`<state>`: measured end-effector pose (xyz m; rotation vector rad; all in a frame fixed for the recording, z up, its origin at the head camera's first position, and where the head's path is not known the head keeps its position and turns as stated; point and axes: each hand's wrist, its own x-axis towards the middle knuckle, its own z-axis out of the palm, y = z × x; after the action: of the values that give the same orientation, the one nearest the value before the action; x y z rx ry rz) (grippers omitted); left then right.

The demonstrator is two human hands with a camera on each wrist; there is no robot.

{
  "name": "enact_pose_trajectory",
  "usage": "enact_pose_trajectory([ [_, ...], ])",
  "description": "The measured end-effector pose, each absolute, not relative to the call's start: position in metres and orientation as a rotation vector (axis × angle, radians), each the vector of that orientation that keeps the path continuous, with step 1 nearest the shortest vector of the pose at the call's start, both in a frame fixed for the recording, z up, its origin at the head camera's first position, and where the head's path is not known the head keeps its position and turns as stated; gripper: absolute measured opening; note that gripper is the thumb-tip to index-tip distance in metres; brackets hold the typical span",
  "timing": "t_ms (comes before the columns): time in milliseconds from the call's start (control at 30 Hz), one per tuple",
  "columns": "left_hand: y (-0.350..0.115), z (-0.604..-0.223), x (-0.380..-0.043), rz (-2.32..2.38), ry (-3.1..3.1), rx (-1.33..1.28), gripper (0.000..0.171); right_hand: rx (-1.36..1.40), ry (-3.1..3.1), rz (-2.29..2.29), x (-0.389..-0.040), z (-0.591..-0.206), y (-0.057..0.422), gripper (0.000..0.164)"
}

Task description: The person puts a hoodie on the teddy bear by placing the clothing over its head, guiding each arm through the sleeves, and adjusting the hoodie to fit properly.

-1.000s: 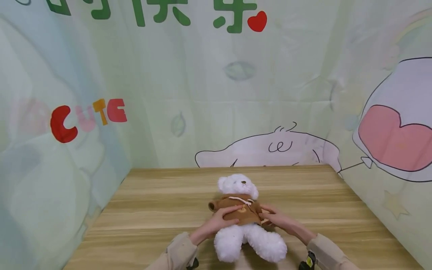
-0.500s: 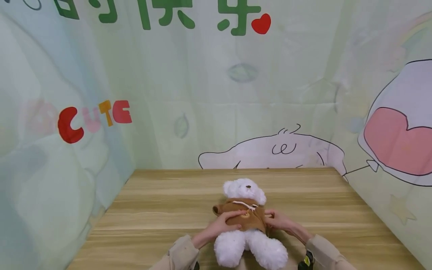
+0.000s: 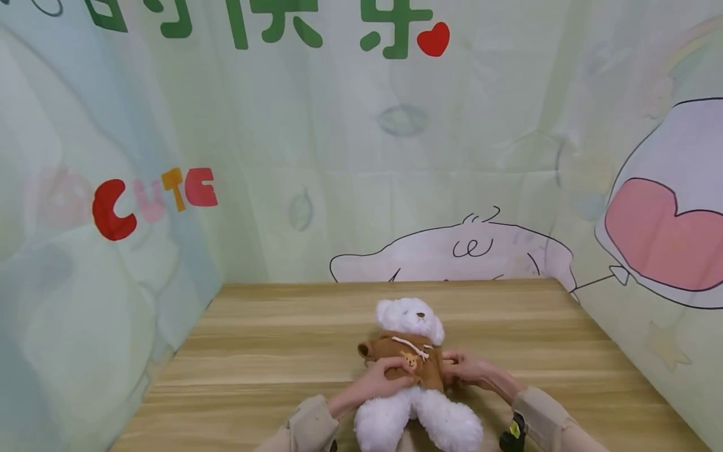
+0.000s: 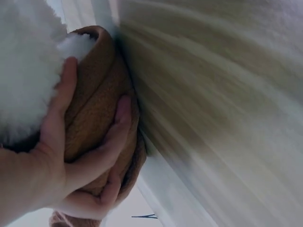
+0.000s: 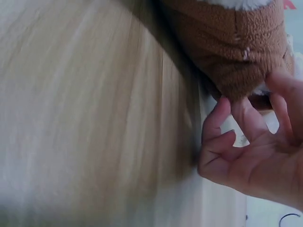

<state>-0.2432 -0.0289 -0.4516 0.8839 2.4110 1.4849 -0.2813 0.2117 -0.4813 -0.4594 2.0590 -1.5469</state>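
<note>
A white plush teddy bear (image 3: 409, 317) in a brown hoodie (image 3: 430, 371) lies on its back on the table, head away from me. The hoodie has white drawstrings and a small bear face on its front. My left hand (image 3: 384, 380) grips the hoodie front near the hem. In the left wrist view, its fingers (image 4: 102, 153) curl over the brown cloth, with the thumb by the white fur. On the bear's other side, my right hand (image 3: 471, 369) pinches the brown cloth; its fingertips (image 5: 222, 105) meet the cloth's edge in the right wrist view. The left-side sleeve (image 3: 366, 349) sticks outward, its opening dark.
The wood-grain table (image 3: 271, 351) stretches away on both sides of the bear. A pale printed curtain (image 3: 271, 157) with cartoon drawings and lettering stands along the table's back and sides.
My left hand has slid down toward the hem, uncovering the printed bear face. My right fingers, straighter a second ago, are now bent at the hoodie's side. The bear has shifted slightly.
</note>
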Motion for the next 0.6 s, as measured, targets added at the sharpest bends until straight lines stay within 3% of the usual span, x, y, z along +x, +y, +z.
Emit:
enact_pose_trajectory([
  [133,-0.026,-0.454,-0.238,1.487,2.501,0.853,0.014,-0.455,2.128,-1.460,-0.278,-0.479,0.210,0.035],
  [333,-0.023,-0.454,-0.238,1.482,2.521,0.919,0.019,-0.294,2.146,-1.563,-0.279,-0.478,0.206,0.018],
  [600,-0.029,-0.456,-0.245,1.518,2.474,0.988,0.019,-0.349,2.120,-1.458,-0.291,-0.475,0.213,0.020],
])
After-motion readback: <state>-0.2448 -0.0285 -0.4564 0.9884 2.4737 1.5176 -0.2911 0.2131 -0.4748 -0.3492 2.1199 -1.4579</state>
